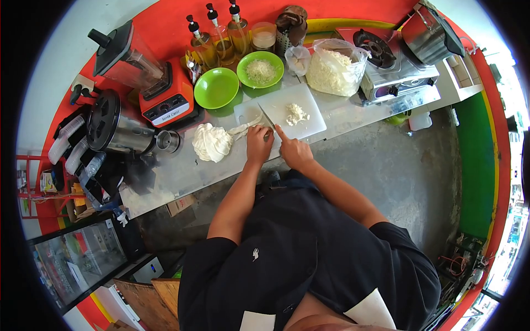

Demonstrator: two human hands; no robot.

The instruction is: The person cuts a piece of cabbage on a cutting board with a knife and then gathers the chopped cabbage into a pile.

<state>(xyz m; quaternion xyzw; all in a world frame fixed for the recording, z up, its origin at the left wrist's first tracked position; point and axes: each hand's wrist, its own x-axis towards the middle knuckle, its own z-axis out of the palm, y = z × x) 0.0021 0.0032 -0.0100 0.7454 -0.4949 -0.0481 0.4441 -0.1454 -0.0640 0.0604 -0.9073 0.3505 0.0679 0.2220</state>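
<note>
Steel counter (182,171) along red wall. Left hand (258,144) pins pale strip (245,128) at cutting board (306,118) edge, fingers curled down. Right hand (295,151) wrapped around knife (267,117), forefinger extended. Chopped bits (296,113) on board; white mound (211,142) left; green bowls (216,87) and blender (138,71) behind.

Bright, even daylight, soft shadows, sharp centre, strong fisheye bending and black corners.

White plastic cutting board (301,128) matt; steel counter (182,171) dull, brushed; green plastic bowl (216,88) glossy; knife blade (266,117) metal.
</note>
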